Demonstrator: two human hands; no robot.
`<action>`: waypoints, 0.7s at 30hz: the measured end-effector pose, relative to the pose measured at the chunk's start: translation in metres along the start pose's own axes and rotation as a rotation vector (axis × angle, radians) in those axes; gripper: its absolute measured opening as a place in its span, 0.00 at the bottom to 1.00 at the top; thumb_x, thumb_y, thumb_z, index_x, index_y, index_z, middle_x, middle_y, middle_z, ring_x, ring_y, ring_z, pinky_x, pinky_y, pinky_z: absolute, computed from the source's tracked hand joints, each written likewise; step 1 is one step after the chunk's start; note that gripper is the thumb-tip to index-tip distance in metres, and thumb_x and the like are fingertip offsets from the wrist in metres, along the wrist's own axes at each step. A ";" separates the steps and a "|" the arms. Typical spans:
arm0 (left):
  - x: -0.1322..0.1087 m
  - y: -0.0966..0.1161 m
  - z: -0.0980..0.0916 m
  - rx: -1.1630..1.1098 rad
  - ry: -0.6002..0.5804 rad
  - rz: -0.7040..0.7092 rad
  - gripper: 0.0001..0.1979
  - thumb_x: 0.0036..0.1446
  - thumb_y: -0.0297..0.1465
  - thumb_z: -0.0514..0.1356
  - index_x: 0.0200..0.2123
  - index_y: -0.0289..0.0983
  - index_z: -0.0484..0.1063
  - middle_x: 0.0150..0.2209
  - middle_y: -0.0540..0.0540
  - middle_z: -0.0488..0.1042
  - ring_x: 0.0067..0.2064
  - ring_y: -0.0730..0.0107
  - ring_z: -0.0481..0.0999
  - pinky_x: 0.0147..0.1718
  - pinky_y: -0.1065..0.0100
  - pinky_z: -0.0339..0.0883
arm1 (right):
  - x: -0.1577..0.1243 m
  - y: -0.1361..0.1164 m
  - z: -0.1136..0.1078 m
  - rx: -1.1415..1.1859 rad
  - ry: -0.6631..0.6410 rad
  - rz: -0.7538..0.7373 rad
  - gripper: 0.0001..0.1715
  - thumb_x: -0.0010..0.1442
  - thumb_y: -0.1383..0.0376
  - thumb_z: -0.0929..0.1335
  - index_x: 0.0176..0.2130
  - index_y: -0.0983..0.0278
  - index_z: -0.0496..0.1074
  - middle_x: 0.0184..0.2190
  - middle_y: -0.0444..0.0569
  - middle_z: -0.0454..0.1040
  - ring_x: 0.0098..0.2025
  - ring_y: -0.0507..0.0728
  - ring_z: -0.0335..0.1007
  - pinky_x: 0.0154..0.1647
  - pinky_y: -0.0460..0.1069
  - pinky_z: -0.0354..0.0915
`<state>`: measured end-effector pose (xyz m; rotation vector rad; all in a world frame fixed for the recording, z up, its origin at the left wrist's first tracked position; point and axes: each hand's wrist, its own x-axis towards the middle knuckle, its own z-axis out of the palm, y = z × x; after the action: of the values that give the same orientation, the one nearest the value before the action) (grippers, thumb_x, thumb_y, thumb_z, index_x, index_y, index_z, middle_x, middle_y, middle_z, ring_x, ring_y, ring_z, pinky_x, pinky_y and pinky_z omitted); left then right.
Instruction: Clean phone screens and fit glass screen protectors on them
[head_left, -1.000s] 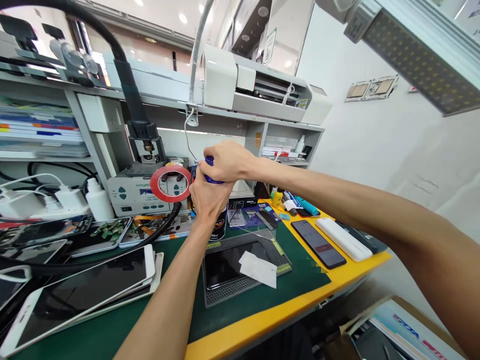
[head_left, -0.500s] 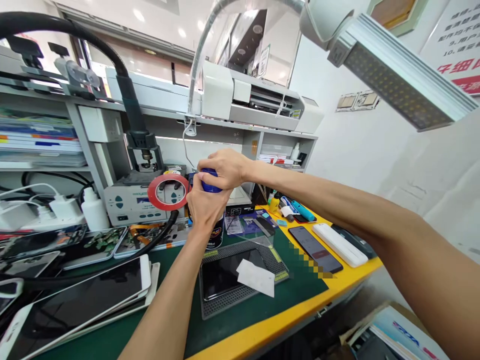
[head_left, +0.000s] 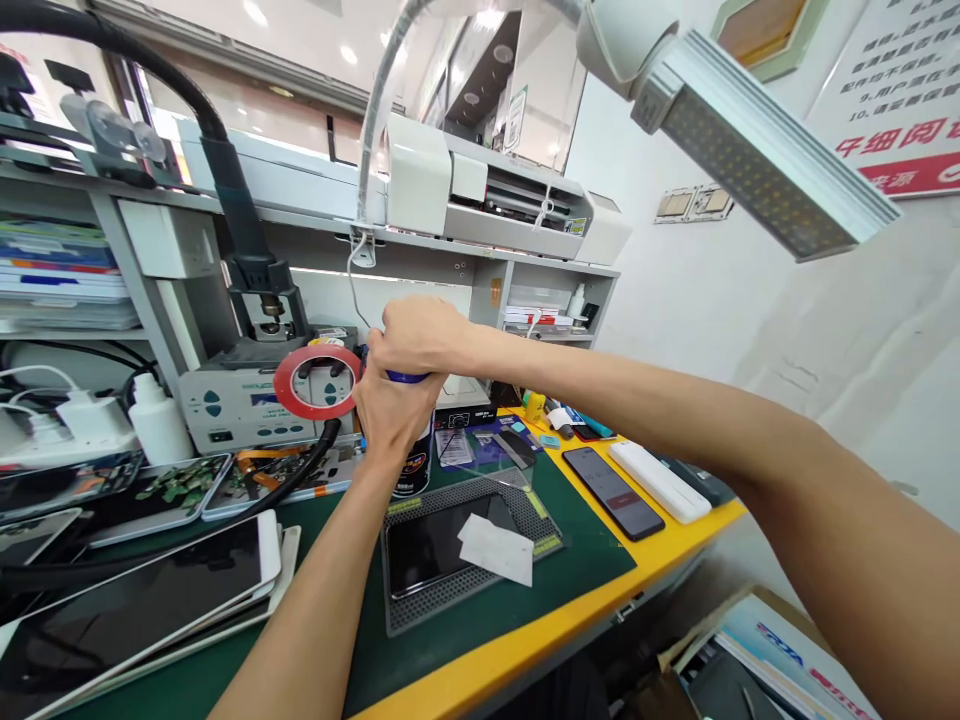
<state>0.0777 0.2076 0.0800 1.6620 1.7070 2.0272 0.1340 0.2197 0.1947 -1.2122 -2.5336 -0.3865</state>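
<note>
A dark can (head_left: pixel 414 468) with printed lettering stands upright at the back of the green mat (head_left: pixel 585 540), most of it hidden by my hands. My left hand (head_left: pixel 391 415) is wrapped round its upper part. Over the top, my right hand (head_left: pixel 424 335) closes on the blue cap (head_left: pixel 407 377), of which only a thin strip shows between the hands. In front of the can lies a black-screened phone (head_left: pixel 424 550) on a grey perforated pad (head_left: pixel 450 590). A white piece of paper (head_left: pixel 499 550) overlaps the phone's right end.
White-framed tablets (head_left: pixel 165 600) are stacked at left. Behind them, a red tape roll (head_left: pixel 315 382) hangs before a grey repair station (head_left: pixel 240 405). Another phone (head_left: pixel 611 490) and a white bar-shaped case (head_left: pixel 660 480) lie on the yellow table edge. A lamp (head_left: pixel 765 140) hangs above.
My right hand has turned on top of the can, its fingers now covering most of the blue cap. My left hand keeps its hold. The whole view has shifted slightly.
</note>
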 end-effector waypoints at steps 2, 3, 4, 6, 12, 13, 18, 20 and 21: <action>0.000 0.001 -0.001 -0.007 0.024 0.022 0.33 0.47 0.46 0.67 0.54 0.40 0.67 0.46 0.40 0.81 0.48 0.43 0.80 0.39 0.60 0.70 | -0.001 0.004 0.001 -0.020 0.031 -0.027 0.18 0.62 0.59 0.62 0.34 0.68 0.76 0.36 0.63 0.79 0.37 0.67 0.74 0.35 0.56 0.66; 0.000 0.001 -0.001 -0.010 0.032 0.024 0.32 0.47 0.46 0.67 0.54 0.40 0.68 0.45 0.41 0.81 0.46 0.45 0.81 0.39 0.60 0.70 | -0.001 0.006 0.001 -0.031 0.033 -0.060 0.18 0.61 0.59 0.62 0.33 0.68 0.76 0.35 0.62 0.79 0.36 0.66 0.74 0.34 0.55 0.65; 0.000 0.001 -0.001 -0.013 0.043 0.025 0.33 0.47 0.45 0.67 0.55 0.41 0.68 0.44 0.41 0.81 0.45 0.46 0.81 0.38 0.61 0.70 | -0.001 0.008 0.001 -0.042 0.033 -0.091 0.18 0.61 0.59 0.62 0.32 0.67 0.76 0.35 0.62 0.79 0.35 0.65 0.74 0.33 0.55 0.65; 0.000 0.001 0.000 -0.010 0.064 0.023 0.35 0.47 0.45 0.68 0.57 0.40 0.67 0.44 0.41 0.81 0.45 0.47 0.81 0.38 0.61 0.70 | 0.000 0.011 0.001 -0.060 0.039 -0.146 0.19 0.61 0.59 0.61 0.31 0.67 0.75 0.34 0.61 0.79 0.34 0.64 0.73 0.32 0.54 0.63; 0.000 -0.001 0.001 0.002 0.065 -0.023 0.37 0.45 0.48 0.68 0.58 0.41 0.68 0.43 0.40 0.81 0.44 0.45 0.81 0.36 0.60 0.71 | 0.001 0.018 0.000 -0.117 0.050 -0.318 0.20 0.63 0.61 0.59 0.27 0.65 0.73 0.30 0.57 0.78 0.30 0.59 0.68 0.29 0.52 0.58; 0.000 -0.001 0.001 -0.001 0.064 -0.025 0.36 0.46 0.48 0.68 0.57 0.41 0.68 0.43 0.40 0.81 0.44 0.45 0.81 0.36 0.60 0.71 | 0.001 0.019 0.000 -0.131 0.053 -0.344 0.20 0.63 0.61 0.58 0.28 0.65 0.73 0.30 0.57 0.78 0.29 0.59 0.68 0.29 0.52 0.57; 0.000 -0.003 0.001 0.011 0.057 -0.015 0.34 0.45 0.49 0.67 0.53 0.40 0.70 0.40 0.41 0.81 0.42 0.45 0.81 0.34 0.61 0.70 | 0.001 0.022 -0.001 -0.199 0.044 -0.426 0.21 0.67 0.61 0.57 0.33 0.66 0.73 0.32 0.56 0.79 0.30 0.59 0.68 0.31 0.52 0.56; 0.001 -0.003 0.001 0.028 0.060 -0.013 0.33 0.45 0.50 0.67 0.51 0.39 0.70 0.38 0.42 0.80 0.41 0.45 0.81 0.34 0.61 0.69 | 0.003 0.026 -0.001 -0.227 0.031 -0.466 0.22 0.68 0.60 0.55 0.36 0.66 0.73 0.32 0.56 0.78 0.30 0.59 0.68 0.32 0.52 0.57; 0.001 -0.003 0.000 0.034 0.060 -0.013 0.32 0.44 0.50 0.67 0.50 0.39 0.70 0.38 0.42 0.80 0.41 0.46 0.81 0.34 0.61 0.69 | 0.004 0.027 -0.002 -0.246 0.023 -0.493 0.23 0.69 0.60 0.55 0.37 0.66 0.73 0.32 0.56 0.78 0.30 0.59 0.69 0.33 0.53 0.57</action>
<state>0.0761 0.2094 0.0786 1.6113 1.7751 2.0750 0.1536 0.2383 0.2008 -0.6266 -2.8072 -0.8382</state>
